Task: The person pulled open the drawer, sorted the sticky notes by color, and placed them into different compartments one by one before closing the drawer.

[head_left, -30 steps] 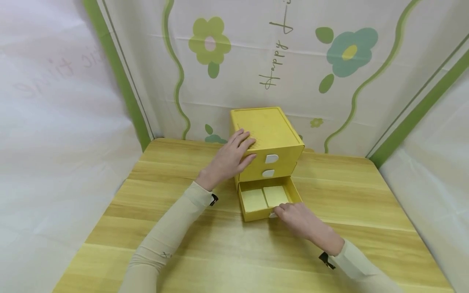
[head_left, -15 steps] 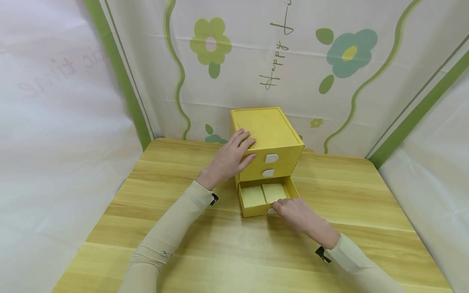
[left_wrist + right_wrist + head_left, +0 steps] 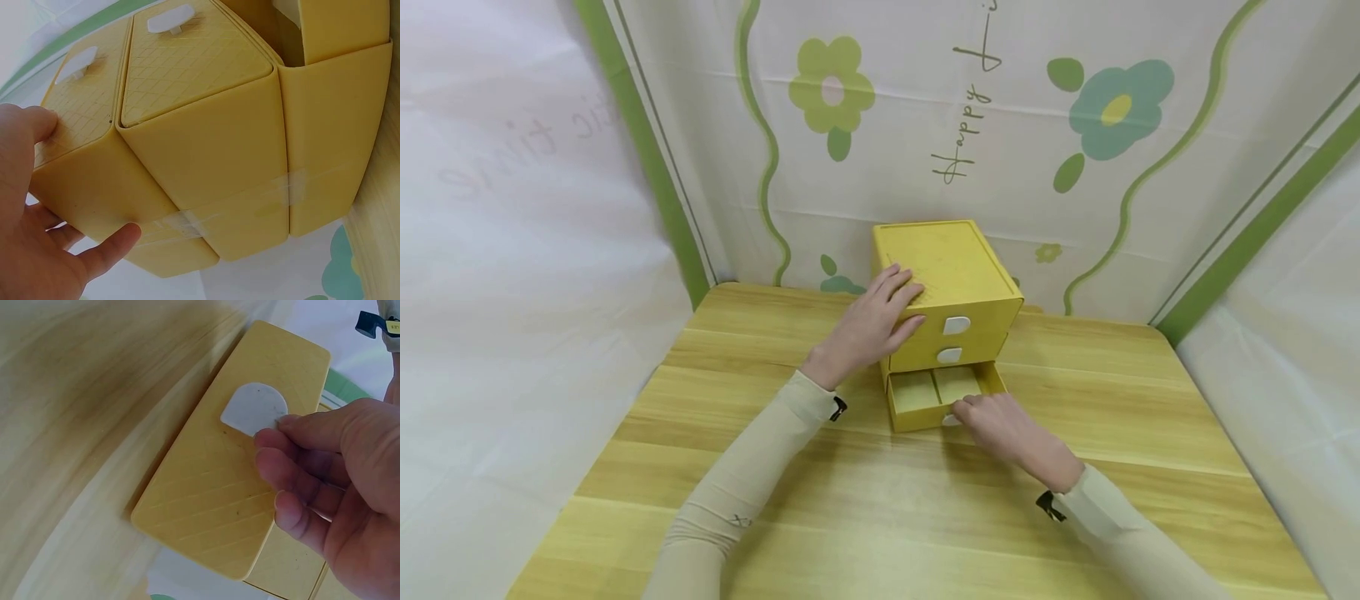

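Observation:
A yellow cabinet of stacked drawers stands on the wooden table. Its bottom drawer is part-way out, with two pale yellow square blocks side by side inside. My left hand rests on the cabinet's top front-left corner, fingers spread on the top and side, thumb against the front. My right hand pinches the bottom drawer's white tab handle between thumb and fingers. The upper two drawers are closed; each has a white tab, the top one and the middle one.
Behind the cabinet hangs a white curtain printed with flowers and writing. More white cloth with green borders flanks the table. Clear tape crosses the cabinet's side.
My right hand has moved forward, away from me, and the bottom drawer has slid further into the cabinet with it. My left hand has stayed in place.

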Tool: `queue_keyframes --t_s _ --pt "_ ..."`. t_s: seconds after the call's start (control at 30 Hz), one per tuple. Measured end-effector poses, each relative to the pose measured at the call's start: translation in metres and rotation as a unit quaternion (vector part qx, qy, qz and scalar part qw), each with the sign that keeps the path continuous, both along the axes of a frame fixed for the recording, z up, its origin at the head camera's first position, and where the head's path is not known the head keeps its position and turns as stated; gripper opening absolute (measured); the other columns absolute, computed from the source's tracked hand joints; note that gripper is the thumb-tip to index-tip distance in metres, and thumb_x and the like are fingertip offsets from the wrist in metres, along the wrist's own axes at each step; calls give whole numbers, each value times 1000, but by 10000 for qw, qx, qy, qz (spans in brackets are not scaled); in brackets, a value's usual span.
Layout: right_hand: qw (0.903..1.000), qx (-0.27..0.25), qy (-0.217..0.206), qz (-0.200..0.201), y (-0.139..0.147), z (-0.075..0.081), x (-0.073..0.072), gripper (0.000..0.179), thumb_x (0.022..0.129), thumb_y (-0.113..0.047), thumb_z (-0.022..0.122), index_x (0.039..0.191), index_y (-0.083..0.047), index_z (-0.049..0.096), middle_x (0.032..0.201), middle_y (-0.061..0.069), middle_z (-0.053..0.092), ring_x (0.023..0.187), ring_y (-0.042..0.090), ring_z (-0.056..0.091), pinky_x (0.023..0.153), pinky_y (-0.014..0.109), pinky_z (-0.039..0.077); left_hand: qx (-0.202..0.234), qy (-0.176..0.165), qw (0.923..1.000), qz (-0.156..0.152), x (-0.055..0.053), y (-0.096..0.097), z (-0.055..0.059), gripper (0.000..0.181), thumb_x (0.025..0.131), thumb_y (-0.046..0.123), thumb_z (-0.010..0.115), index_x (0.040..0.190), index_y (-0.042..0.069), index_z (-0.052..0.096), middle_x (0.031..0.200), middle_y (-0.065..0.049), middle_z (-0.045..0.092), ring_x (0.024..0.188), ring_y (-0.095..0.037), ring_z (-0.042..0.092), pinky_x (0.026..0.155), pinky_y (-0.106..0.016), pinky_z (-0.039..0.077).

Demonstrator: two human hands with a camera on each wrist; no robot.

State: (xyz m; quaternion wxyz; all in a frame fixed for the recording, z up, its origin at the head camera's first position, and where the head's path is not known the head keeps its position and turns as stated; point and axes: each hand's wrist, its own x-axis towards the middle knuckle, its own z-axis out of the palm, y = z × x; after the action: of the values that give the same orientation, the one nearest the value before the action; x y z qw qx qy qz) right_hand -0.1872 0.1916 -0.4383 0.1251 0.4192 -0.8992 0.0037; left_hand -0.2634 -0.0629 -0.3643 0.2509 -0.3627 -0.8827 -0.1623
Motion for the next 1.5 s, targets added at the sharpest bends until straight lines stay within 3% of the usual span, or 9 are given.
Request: queue_keyframes --t_s 0.7,0.97,1.3,1.5 --pt "9982 -499 29 -334 -11 -9 -27 17 92 -15 69 76 -15 64 58 -8 54 48 4 38 41 21 33 7 3 10000 -12 3 0 1 45 102 37 52 135 7 52 146 -19 47 143 -36 36 118 -40 33" --pt "9975 -573 183 -383 -14 -12 -37 16 92 -15 68 76 -14 66 60 -7 58 48 4 40 42 22 35 49 43 10000 -28 4 0 2 44 101 36 53 135 7 53 145 -20 48 142 -37 37 119 -40 32" --pt "9943 -810 624 -298 -18 -16 -46 24 89 -15 72 68 -16 60 55 -7 51 50 7 40 46 27 40 38 36 10000 16 4 -1 3 43 101 36 54 134 8 53 145 -19 48 142 -36 37 118 -40 33" --pt "9928 -923 650 -411 -17 -18 -48 27 89 -14 72 66 -17 58 53 -7 45 48 7 36 40 26 34 25 67 10000 -17 3 1 3 43 101 35 54 134 8 54 145 -18 48 142 -36 37 118 -40 34"
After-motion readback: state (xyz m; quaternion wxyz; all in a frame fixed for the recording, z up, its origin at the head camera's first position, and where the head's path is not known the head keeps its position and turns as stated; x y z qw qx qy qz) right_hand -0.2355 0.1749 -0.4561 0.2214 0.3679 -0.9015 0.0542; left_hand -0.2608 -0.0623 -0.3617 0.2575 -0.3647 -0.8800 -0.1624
